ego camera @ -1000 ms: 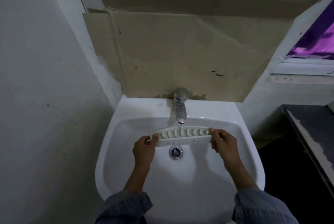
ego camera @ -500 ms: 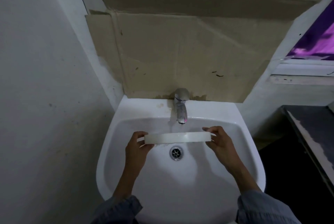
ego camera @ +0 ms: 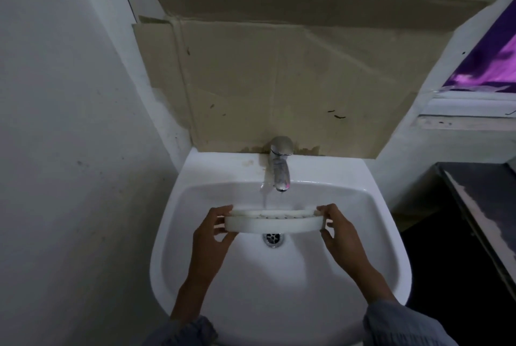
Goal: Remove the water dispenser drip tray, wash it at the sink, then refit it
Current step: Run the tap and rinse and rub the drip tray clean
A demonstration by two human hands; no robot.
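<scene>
Grey sleeves are seen at the bottom edge, over the near rim of the white sink. The white drip tray is held level over the basin, just above the drain. Its left end is gripped by the left hand and its right end by the right hand, with fingers curled round each end. Beyond it, a thin stream of water is seen under the chrome tap. The wall behind is covered by brown cardboard.
</scene>
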